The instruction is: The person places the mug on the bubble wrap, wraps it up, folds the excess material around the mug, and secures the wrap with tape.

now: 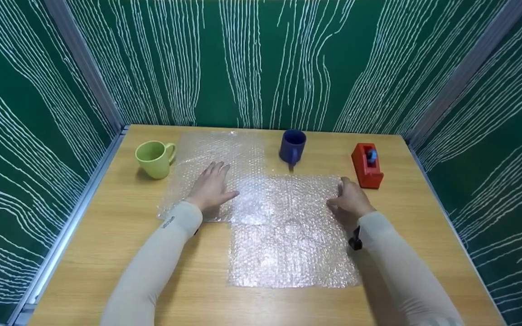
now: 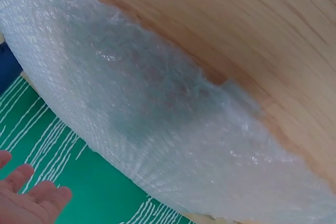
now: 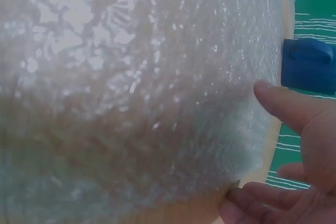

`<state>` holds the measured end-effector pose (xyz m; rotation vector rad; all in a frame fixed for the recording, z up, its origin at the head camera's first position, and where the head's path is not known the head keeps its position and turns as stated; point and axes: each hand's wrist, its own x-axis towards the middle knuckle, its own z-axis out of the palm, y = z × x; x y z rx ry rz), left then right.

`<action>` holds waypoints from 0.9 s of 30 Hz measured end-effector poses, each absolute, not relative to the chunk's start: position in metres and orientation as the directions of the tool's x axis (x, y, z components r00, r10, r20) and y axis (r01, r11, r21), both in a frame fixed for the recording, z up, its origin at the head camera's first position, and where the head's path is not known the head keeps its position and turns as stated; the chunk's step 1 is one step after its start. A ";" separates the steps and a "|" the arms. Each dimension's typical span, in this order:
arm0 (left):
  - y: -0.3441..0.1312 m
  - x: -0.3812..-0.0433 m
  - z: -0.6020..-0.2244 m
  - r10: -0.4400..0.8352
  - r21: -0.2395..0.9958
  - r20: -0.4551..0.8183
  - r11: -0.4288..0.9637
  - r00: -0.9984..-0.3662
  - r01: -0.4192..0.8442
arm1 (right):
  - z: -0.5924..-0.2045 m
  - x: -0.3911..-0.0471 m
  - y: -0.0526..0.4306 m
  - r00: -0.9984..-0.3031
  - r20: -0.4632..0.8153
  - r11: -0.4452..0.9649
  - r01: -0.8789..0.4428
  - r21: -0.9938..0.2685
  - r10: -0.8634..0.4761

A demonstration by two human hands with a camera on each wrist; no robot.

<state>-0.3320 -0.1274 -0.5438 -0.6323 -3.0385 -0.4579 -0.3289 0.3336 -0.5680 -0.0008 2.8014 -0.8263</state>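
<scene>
Two sheets of bubble wrap lie on the wooden table, overlapping near the middle. My left hand [image 1: 211,185] is over the left sheet [image 1: 215,147], fingers spread and pointing away from me; in the left wrist view its fingertips show at the lower left corner. At the right edge of the nearer sheet [image 1: 288,253] is my right hand [image 1: 350,198]. Its thumb [image 3: 281,100] extends over the wrap in the right wrist view, while the other fingers bend near the sheet's corner, with a wide gap between them and the thumb.
A green mug [image 1: 153,160] stands left of the far sheet. Behind the nearer sheet is a dark blue mug [image 1: 292,145], its handle toward me. A red tape dispenser [image 1: 367,166] sits at the back right. Green panels with white lines [image 1: 206,108] enclose the table on three sides.
</scene>
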 end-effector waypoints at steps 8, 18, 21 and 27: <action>-0.126 -0.332 -0.548 0.376 0.387 0.100 0.838 -0.921 0.384 | -0.568 -0.328 0.332 -0.974 -0.226 0.815 0.118 -0.567 -0.017; -0.122 -0.330 -0.547 0.285 0.617 0.058 0.743 -0.957 0.259 | -0.572 -0.326 0.333 -0.956 -0.289 0.709 0.234 -0.666 0.044; -0.122 -0.331 -0.548 0.272 0.666 0.064 0.705 -0.960 0.244 | -0.569 -0.323 0.332 -0.928 -0.367 0.584 0.335 -0.739 0.067; -0.123 -0.331 -0.550 0.252 0.727 0.049 0.655 -0.966 0.208 | -0.562 -0.320 0.332 -0.883 -0.460 0.308 0.464 -0.831 0.090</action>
